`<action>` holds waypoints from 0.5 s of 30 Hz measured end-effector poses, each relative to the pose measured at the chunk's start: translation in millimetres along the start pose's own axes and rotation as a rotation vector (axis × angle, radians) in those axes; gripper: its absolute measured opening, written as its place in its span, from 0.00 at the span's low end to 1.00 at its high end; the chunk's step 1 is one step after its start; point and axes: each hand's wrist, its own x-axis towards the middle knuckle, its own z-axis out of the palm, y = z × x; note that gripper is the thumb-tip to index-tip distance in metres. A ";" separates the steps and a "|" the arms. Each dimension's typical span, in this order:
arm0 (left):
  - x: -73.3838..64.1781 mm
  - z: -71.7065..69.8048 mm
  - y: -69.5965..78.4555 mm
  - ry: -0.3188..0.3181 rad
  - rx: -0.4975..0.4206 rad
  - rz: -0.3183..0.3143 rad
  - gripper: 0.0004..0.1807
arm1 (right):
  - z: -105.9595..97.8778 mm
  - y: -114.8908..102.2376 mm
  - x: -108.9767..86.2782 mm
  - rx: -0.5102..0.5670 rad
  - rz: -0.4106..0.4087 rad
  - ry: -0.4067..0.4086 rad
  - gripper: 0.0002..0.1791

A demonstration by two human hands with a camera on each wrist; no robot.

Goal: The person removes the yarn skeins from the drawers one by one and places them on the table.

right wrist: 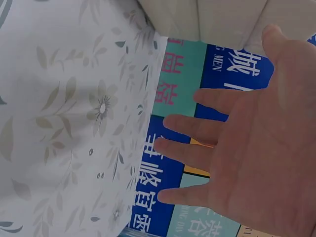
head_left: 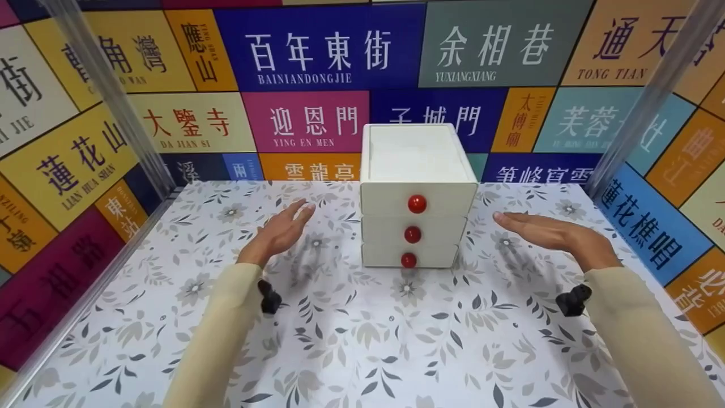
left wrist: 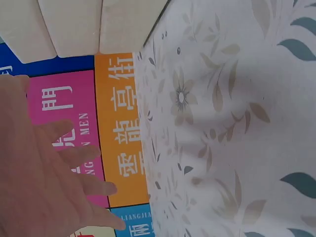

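Note:
A white chest of three small drawers [head_left: 419,153] stands on the table in the head view, each front bearing a round red knob [head_left: 417,204]. All three drawers are closed. To its left my left hand [head_left: 283,229] hovers apart from it, holding nothing. My right hand [head_left: 546,231] is held up on the other side, also bare and apart from the chest. In the left wrist view the fingers [left wrist: 94,185] are spread, with the chest's side [left wrist: 74,29] at the top. The right wrist view shows the right fingers [right wrist: 187,153] straight and parted near the chest [right wrist: 222,19].
The tabletop [head_left: 334,340] has a grey leaf-and-flower print. Behind it and at both sides stand walls of coloured panels [head_left: 317,51] with Chinese lettering. Clear corner posts [head_left: 136,136] rise at the back left and back right. A small black device [head_left: 269,297] sits on each wrist.

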 end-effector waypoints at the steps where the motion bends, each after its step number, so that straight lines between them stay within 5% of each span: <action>1: -0.3 0.2 0.7 0.000 -0.027 0.002 0.42 | 0.2 -0.3 -0.9 0.008 -0.010 -0.003 0.55; 7: -2.5 2.7 9.2 0.039 -0.163 0.013 0.43 | 1.2 -6.7 -5.9 0.079 -0.077 -0.037 0.50; 15: -5.6 9.2 21.7 0.102 -0.367 0.104 0.38 | 8.1 -19.5 -14.1 0.187 -0.175 -0.035 0.46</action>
